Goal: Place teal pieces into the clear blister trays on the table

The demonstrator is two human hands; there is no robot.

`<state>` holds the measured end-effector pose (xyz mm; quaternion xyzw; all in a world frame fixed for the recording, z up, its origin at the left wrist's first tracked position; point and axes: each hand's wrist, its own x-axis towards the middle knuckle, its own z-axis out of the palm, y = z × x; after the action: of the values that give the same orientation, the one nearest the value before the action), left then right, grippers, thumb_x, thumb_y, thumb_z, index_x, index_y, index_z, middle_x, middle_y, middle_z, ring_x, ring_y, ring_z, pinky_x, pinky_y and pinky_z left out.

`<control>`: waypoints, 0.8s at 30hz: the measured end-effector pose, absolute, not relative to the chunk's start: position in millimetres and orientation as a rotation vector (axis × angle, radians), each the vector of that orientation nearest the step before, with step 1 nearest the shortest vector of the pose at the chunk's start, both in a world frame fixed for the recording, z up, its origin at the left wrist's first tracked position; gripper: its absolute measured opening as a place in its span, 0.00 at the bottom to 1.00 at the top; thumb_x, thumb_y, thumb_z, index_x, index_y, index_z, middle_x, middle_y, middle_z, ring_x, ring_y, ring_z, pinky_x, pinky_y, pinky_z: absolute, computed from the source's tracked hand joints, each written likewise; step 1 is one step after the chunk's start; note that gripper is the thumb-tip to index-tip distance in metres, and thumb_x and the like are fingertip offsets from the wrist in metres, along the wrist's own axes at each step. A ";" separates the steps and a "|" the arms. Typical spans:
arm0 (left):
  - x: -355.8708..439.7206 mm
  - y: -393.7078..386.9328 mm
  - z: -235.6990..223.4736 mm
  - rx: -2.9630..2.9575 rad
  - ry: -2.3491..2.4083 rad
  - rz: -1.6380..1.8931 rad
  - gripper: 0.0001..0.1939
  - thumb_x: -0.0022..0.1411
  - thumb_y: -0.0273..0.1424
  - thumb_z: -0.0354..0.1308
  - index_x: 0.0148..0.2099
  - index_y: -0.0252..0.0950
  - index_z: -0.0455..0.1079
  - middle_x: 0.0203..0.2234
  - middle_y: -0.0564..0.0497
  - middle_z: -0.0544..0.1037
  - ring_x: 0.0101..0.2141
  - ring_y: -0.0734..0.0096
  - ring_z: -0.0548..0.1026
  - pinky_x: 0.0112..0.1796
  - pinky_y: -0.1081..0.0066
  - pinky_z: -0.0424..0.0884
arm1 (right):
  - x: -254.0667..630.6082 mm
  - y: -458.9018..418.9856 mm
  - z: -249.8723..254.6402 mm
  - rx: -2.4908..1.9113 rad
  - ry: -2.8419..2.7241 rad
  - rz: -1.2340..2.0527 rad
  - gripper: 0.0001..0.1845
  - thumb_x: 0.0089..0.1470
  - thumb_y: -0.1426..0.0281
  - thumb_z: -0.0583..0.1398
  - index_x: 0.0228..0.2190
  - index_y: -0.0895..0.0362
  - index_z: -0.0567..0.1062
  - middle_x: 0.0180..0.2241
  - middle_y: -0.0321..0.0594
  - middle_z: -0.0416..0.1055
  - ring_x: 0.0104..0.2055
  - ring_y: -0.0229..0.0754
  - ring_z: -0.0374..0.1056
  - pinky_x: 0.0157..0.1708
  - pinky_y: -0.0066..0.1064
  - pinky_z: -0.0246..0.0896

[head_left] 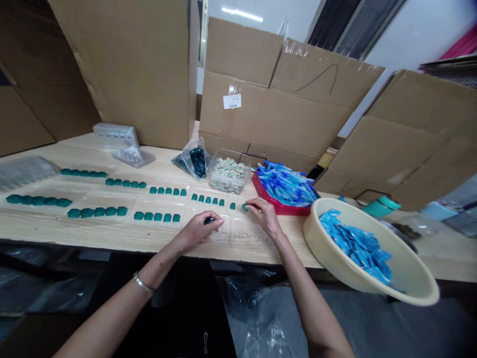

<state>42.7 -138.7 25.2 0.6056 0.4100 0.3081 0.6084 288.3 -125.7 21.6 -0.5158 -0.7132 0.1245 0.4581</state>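
Note:
My left hand is curled around at least one dark green piece, its fingers pointing right over a clear plastic tray. Between the thumb and fingertips of my right hand is a small green piece, held at the upper part of a clear tray. Just left of it, one green block sits in the same tray. Further left, clear trays hold rows of green blocks, with a nearer row in front. How many pieces my left palm hides, I cannot tell.
Behind the trays stand a bag of dark green pieces, a clear box of small patterned pieces and a red tray of blue packets. A cream basin with blue packets overhangs the table edge at right. Cardboard walls close off the back.

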 end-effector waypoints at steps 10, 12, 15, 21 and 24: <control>37.7 -139.0 25.6 1.234 0.818 0.711 0.16 0.53 0.44 0.56 0.33 0.35 0.64 0.20 0.58 0.63 0.15 0.86 0.51 0.13 0.83 0.44 | 299.2 -84.0 -1.8 -1.217 -2.123 0.193 0.10 0.54 0.67 0.58 0.32 0.57 0.78 0.33 0.45 0.75 0.36 0.43 0.70 0.38 0.33 0.63; 36.6 -138.3 26.4 1.174 0.782 0.717 0.16 0.54 0.44 0.56 0.34 0.35 0.64 0.23 0.57 0.64 0.16 0.87 0.51 0.13 0.84 0.43 | 300.1 -84.3 -2.5 -1.207 -2.180 0.161 0.09 0.54 0.69 0.58 0.33 0.57 0.78 0.34 0.44 0.76 0.37 0.43 0.70 0.40 0.33 0.63; 35.8 -137.8 27.7 1.081 0.738 0.716 0.17 0.54 0.43 0.57 0.37 0.34 0.65 0.28 0.54 0.65 0.17 0.88 0.52 0.13 0.85 0.41 | 298.7 -85.9 -3.5 -1.227 -2.227 0.101 0.09 0.53 0.70 0.59 0.35 0.55 0.78 0.35 0.43 0.76 0.38 0.44 0.70 0.41 0.34 0.63; 38.5 -135.3 31.1 0.873 0.643 0.745 0.17 0.55 0.40 0.58 0.42 0.33 0.67 0.28 0.53 0.64 0.18 0.89 0.54 0.13 0.87 0.41 | 301.2 -82.8 -12.6 -1.376 -2.217 0.040 0.09 0.52 0.71 0.60 0.36 0.55 0.78 0.33 0.42 0.77 0.37 0.45 0.70 0.39 0.35 0.63; 41.3 -134.1 31.6 0.748 0.569 0.777 0.18 0.56 0.41 0.56 0.42 0.32 0.67 0.28 0.52 0.65 0.17 0.89 0.56 0.12 0.87 0.42 | 302.4 -85.7 -10.5 -1.371 -2.245 0.058 0.11 0.51 0.71 0.61 0.38 0.54 0.77 0.36 0.43 0.76 0.41 0.46 0.69 0.43 0.38 0.61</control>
<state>41.3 -134.1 31.6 0.3511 0.2671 0.3649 0.8199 302.4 -85.7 -10.5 -0.5043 -0.8255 0.0213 0.2525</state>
